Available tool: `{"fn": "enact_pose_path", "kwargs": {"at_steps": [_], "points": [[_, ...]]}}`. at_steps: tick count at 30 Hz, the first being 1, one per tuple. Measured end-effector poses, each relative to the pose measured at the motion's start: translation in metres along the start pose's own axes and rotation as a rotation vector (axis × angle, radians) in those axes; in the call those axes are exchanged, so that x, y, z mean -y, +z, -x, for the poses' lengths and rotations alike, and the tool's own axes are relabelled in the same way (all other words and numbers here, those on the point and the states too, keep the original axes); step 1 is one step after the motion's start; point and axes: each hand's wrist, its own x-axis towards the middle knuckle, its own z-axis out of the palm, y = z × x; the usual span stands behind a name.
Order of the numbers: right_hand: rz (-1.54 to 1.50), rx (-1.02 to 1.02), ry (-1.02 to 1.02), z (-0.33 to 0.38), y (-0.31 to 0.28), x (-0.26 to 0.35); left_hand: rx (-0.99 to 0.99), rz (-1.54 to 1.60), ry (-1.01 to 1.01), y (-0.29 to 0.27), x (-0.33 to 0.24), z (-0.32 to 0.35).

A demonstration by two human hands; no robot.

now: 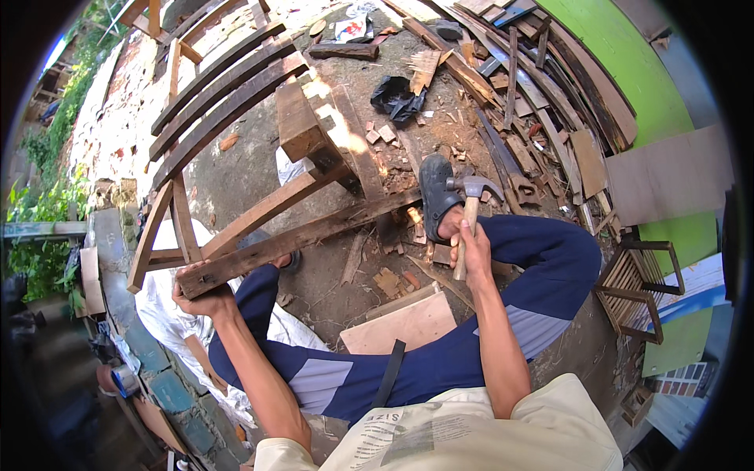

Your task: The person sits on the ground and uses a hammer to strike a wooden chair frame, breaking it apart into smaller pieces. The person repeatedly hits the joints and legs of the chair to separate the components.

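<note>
My left hand point(206, 298) is closed around the near end of a long rail on the old wooden chair frame point(259, 212), which lies tipped on the dirt ground point(243, 169) to my left, its curved slats reaching far left. My right foot in a dark shoe point(436, 192) seems to press the rail's far end, though the contact is hard to see. My right hand point(469, 247) grips a claw hammer point(470, 206) by its wooden handle, head up and just right of the shoe. I judge I am bracing the frame to knock a joint; next calls for a steady hold and a clean swing. Scrap boards point(534, 94) pile far right. No nail shows.
</note>
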Motion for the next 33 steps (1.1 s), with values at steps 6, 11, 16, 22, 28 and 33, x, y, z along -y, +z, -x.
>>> {"fn": "enact_pose_path", "kwargs": {"at_steps": [6, 11, 16, 22, 28, 33], "points": [[-0.406, 0.037, 0.179, -0.057, 0.038, -0.016, -0.192, 0.035, -0.056, -0.054, 0.01, -0.01], [0.391, 0.654, 0.307, -0.011, 0.09, -0.051, -0.301, -0.034, -0.037, -0.064, 0.014, -0.025], [0.252, 0.54, 0.351, 0.005, 0.093, -0.048, -0.275, -0.003, -0.113, -0.07, 0.012, -0.026], [-0.12, 0.141, 0.208, -0.038, 0.073, -0.009, -0.264, 0.001, -0.102, -0.067, 0.012, -0.023], [0.02, 0.233, 0.235, -0.051, 0.096, -0.045, -0.255, -0.008, -0.071, -0.063, 0.018, -0.038], [0.596, 1.243, -0.427, 0.051, 0.169, -0.074, -0.182, -0.033, -0.072, -0.05, 0.017, -0.048]]}}
